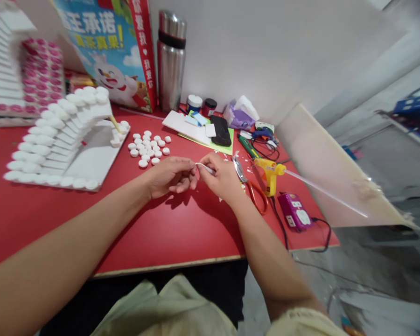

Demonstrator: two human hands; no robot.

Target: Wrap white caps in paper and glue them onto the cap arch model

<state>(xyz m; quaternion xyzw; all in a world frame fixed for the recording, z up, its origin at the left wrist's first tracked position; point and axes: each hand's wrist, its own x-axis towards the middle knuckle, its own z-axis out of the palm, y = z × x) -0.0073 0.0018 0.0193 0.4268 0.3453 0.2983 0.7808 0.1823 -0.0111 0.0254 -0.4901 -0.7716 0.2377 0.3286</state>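
Over the middle of the red table, my left hand and my right hand meet at the fingertips. A slim white piece lies in the closed fingers of my right hand; its kind is not clear. The thumb and forefinger of my left hand pinch at its near tip, and whatever is between them is too small to make out. Just beyond my left hand lies a group of round white tablet-like pieces. To the left stands a white model staircase edged with similar round pieces.
Right of my hands lie orange-handled pliers, a yellow glue gun with a long glue stick, and a purple power adapter. Behind are a steel thermos, small jars, a tissue pack and a printed box.
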